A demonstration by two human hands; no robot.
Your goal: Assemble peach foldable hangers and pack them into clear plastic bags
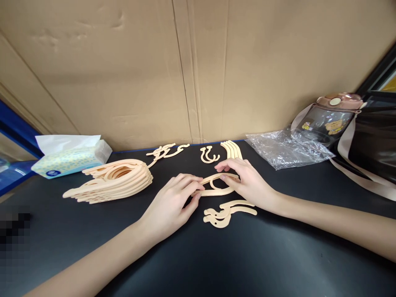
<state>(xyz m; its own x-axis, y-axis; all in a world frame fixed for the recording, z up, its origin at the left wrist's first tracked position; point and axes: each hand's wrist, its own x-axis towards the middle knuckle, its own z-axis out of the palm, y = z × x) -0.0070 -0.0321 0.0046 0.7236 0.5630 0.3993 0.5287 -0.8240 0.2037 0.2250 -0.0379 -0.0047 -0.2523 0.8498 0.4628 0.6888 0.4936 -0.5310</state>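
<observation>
Between my two hands lies a cream plastic folding hanger [218,192], a loop with pointed ends, low over the black table. My left hand [177,196] grips its left end with thumb and fingers. At the other end, my right hand [246,181] has thumb and fingers closed on the upper right part. Just in front of the hanger are loose curved hanger arms [221,220], partly overlapping. Behind my right hand stand several arms side by side [232,149], and beside them are small hooks [209,154].
A stack of folded hangers [117,183] sits at the left, with more loose parts [163,152] behind it. A tissue pack [71,159] is at the far left. Crumpled clear plastic film [281,148], a strapped bottle [329,119] and a dark bag [374,144] occupy the right. Cardboard [139,74] rises behind.
</observation>
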